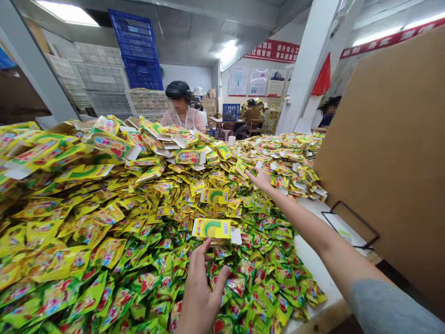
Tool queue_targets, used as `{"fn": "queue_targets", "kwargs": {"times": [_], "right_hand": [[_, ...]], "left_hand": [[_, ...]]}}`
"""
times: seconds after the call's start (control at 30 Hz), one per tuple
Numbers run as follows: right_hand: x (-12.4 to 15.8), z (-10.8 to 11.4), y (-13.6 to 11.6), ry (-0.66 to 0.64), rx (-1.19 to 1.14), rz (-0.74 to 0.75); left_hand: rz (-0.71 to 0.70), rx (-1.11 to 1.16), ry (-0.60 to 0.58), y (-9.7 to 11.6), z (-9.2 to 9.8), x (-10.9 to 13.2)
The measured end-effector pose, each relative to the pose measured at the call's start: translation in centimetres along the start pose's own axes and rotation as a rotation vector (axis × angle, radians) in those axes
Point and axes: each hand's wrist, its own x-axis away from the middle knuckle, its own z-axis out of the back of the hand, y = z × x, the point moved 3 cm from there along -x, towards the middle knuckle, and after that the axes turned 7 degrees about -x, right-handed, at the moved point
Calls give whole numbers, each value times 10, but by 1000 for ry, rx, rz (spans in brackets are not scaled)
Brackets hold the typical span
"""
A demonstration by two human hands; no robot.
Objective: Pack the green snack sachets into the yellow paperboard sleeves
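A large heap of glossy yellow-green sachets [139, 287] covers the table, with flat, unfolded yellow printed cartons [111, 144] mixed in, mostly toward the back. My left hand [200, 292] rises from the heap at the bottom of the view, fingers apart. Its fingertips meet the lower edge of a flat yellow carton [212, 228], and I cannot tell whether they grip it. My right hand [260, 180] stretches out from a grey sleeve [385, 311], open with fingers spread, resting over the sachets. Nearest to it, up and to the left, lies another yellow carton [214, 195].
A tall cardboard sheet [385, 157] stands at the right, with a black wire frame [349, 225] against it. The white tabletop [320, 278] shows along the heap's right side. Beyond the heap, a seated co-worker [182, 111] faces me; other workers, crates and boxes stand farther back.
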Motion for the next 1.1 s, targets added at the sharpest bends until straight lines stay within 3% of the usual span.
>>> {"fn": "queue_targets", "kwargs": {"times": [0.13, 0.27, 0.4, 0.53, 0.63, 0.73, 0.83, 0.93, 1.1], "right_hand": [[6, -13, 40, -4, 97, -192], [29, -38, 51, -70, 125, -227], [54, -50, 40, -174, 65, -138], [76, -46, 20, -249, 3, -20], [83, -29, 6, -268, 4, 69], [90, -9, -7, -228, 71, 160], [109, -9, -19, -241, 162, 262], [132, -28, -27, -346, 270, 317], [149, -48, -29, -402, 465, 271]], "left_hand": [[-20, -78, -12, -2, 1, -3], [-94, -197, -53, -3, -4, -7], [-134, -364, -128, -7, -14, -10], [-65, -483, -157, -13, -20, -12], [-28, -523, -87, -14, -13, -11], [-3, -524, 69, -7, 1, -16], [-66, -538, 62, 13, 3, -37], [-180, -568, -143, 35, -17, -71], [-150, -696, -238, 44, -56, -123]]}}
